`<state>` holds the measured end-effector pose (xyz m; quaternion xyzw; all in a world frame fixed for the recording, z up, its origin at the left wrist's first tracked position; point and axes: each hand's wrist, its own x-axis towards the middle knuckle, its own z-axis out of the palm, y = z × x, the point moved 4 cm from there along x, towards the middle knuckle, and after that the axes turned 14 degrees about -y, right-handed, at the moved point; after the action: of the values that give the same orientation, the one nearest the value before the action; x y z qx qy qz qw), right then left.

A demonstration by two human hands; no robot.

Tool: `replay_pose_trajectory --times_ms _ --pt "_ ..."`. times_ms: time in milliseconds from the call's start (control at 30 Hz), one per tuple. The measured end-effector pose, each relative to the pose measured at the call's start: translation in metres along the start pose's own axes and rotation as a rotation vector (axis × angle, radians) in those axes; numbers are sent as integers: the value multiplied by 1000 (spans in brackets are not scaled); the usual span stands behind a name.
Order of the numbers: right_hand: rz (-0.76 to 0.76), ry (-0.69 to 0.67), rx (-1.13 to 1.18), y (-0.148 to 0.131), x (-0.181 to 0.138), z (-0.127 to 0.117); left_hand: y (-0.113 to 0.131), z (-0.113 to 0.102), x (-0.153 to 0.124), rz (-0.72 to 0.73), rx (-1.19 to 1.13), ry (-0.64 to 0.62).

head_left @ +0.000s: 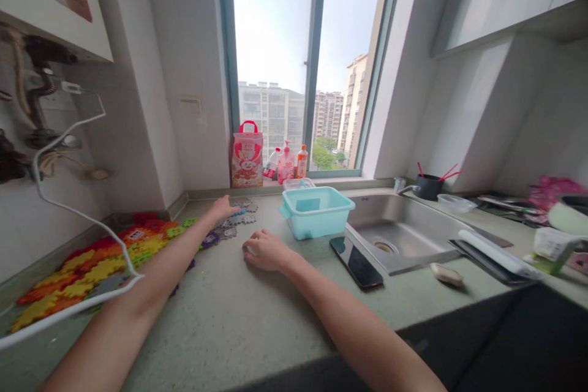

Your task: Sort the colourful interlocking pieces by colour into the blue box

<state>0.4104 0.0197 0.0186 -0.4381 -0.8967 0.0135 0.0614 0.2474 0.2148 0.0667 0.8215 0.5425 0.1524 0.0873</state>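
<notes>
My left hand [223, 208] reaches to the back of the counter, its fingers stretched out and apart over grey gear-shaped plastic pieces [244, 219]. A small blue piece [240, 212] lies at its fingertips. Beside it, closer to the middle, my right hand [265, 251] rests on the countertop with its fingers curled under; whatever they may hold is hidden. Purple gear pieces [210, 240] lie below my left wrist. A big spread of yellow, orange, red and green gear pieces [103, 271] covers the left side, partly behind my left forearm.
Right of my hands stand a light-blue plastic basket [316, 220], a phone [356, 262] and a steel sink [404, 220]. A white cable [87, 220] hangs across the left front. On the windowsill are a pink bag [247, 160] and several bottles [286, 165].
</notes>
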Motion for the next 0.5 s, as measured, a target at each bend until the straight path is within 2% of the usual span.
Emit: replay_pose_trajectory --times_ms 133,300,500 --pt "-14 -8 -9 7 2 1 -10 9 15 6 28 -4" --pt "-22 2 -21 8 4 4 -18 5 6 52 123 -11" --pt "-41 -1 -19 6 1 0 0 -17 -22 292 273 7"
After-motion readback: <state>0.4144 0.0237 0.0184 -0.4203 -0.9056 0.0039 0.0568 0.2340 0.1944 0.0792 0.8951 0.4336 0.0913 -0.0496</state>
